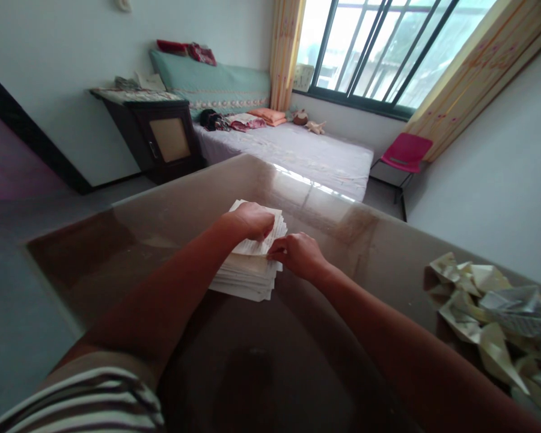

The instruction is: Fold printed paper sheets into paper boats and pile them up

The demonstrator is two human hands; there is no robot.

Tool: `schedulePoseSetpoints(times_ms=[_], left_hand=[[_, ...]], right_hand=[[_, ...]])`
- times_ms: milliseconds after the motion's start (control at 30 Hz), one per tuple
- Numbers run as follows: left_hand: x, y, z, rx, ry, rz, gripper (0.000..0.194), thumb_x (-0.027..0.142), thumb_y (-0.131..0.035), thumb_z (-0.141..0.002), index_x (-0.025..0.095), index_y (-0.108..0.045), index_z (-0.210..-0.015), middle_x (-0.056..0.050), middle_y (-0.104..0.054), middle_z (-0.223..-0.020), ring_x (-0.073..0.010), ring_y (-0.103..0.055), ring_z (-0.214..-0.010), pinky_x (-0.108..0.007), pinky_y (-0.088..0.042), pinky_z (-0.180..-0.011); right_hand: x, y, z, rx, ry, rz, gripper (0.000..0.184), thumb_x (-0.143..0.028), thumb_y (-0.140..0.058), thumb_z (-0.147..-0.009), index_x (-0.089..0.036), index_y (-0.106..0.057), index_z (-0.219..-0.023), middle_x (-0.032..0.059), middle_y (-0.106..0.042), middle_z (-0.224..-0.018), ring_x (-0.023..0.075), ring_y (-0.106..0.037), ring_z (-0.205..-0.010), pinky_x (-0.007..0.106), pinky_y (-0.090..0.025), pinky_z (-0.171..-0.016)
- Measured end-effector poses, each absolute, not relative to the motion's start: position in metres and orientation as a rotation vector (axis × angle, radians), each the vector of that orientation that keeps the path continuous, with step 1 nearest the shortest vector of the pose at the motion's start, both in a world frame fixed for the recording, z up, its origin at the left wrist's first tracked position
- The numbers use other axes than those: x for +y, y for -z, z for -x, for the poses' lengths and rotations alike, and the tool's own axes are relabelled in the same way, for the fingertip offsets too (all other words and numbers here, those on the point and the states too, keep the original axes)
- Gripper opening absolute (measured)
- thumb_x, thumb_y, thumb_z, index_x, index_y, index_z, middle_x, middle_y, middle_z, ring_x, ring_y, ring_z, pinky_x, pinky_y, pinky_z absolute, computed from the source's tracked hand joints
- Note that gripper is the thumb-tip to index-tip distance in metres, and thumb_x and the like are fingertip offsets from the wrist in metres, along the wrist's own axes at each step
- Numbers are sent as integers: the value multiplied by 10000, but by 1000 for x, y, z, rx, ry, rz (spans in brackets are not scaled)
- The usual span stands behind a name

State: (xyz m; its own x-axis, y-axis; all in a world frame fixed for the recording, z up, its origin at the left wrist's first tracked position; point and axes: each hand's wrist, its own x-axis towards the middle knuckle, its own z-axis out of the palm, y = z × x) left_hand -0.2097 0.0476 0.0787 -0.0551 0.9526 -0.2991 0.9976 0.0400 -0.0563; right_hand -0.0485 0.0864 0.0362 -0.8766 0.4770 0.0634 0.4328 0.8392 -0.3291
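Observation:
A stack of printed paper sheets (246, 279) lies on the glossy brown table (342, 337), its edges uneven. Over the far part of the stack rests my left hand (255, 221), its fingers curled down against the top sheet; whether they grip it is hidden. At the stack's right edge, my right hand (297, 254) has thumb and fingers pinched on a paper sheet (256, 246). That upper sheet seems folded or lifted across the middle of the pile.
Folded paper pieces (491, 307) are heaped at the table's right. Beyond the far table edge stand a bed (333, 159), a dark cabinet (135, 129) and a pink chair (407, 151). A window (369, 54) lets in light behind them.

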Motion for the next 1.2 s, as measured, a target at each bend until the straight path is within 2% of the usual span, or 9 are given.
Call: schedulePoseSetpoints(times_ms=[100,167,267,367,467,533,833,1033,1200], left_hand=[[49,-78,216,2103,375,-2028,209,293,-702,-647,265,-739,-850,-41,-716,-957,-235,-618,-884,-287,-398,-729],[50,-76,222,2083,376,-2033,236,328,-722,-644,256,-731,-869,-40,-712,-966,-231,-615,-889,-283,-403,-728],[52,-72,234,2061,367,-2031,383,406,-736,-649,219,-699,-981,-60,-699,-1023,-231,-608,-918,-276,-413,-727],[54,-67,243,2048,369,-1999,519,485,-726,-655,185,-658,-1073,-73,-693,-1052,-220,-614,-899,-265,-428,-720],[56,-66,246,2031,390,-1969,556,535,-717,-652,172,-661,-1069,-73,-703,-1019,-216,-622,-853,-263,-439,-701],[56,-67,246,2022,399,-1964,547,538,-722,-647,169,-672,-1047,-77,-705,-1011,-221,-623,-848,-266,-440,-692],[58,-68,245,2010,420,-1951,515,540,-726,-631,189,-697,-1007,-67,-714,-950,-216,-627,-820,-271,-437,-692],[58,-67,244,2016,419,-1942,543,546,-735,-606,195,-700,-1019,-74,-720,-962,-221,-628,-838,-274,-436,-714],[57,-66,244,1981,411,-1943,468,521,-722,-633,197,-713,-971,-59,-725,-923,-198,-622,-804,-259,-429,-694]], right_hand=[[87,-31,49,-2870,-495,698,248,-516,-657,-774,-282,-736,-747,-4,-723,-774,176,-631,-731,262,-382,-627],[94,-29,53,-2828,-561,682,337,-584,-593,-804,-280,-736,-782,-2,-706,-778,159,-620,-712,258,-390,-626],[114,-26,64,-2678,-570,805,309,-479,-548,-874,-307,-687,-1090,13,-675,-1004,142,-621,-768,257,-432,-688],[132,-22,78,-2679,-442,959,496,-491,-596,-833,-276,-576,-1280,80,-568,-1232,211,-598,-966,307,-465,-762],[136,-16,87,-2777,-298,961,449,-561,-569,-828,-275,-659,-1163,71,-444,-1400,294,-448,-1204,390,-455,-852],[133,-12,89,-2807,-224,938,362,-539,-522,-868,-291,-701,-1063,29,-405,-1449,305,-373,-1259,434,-434,-879],[117,-2,87,-2694,-167,804,233,-361,-497,-926,-303,-722,-939,-39,-584,-1303,231,-400,-1190,387,-371,-846],[109,2,85,-2667,-237,753,266,-362,-460,-952,-319,-719,-992,-19,-636,-1229,223,-428,-1134,384,-343,-862],[107,5,75,-2685,-319,593,281,-422,-475,-942,-359,-680,-1122,-12,-591,-1301,232,-399,-1192,384,-366,-870]])
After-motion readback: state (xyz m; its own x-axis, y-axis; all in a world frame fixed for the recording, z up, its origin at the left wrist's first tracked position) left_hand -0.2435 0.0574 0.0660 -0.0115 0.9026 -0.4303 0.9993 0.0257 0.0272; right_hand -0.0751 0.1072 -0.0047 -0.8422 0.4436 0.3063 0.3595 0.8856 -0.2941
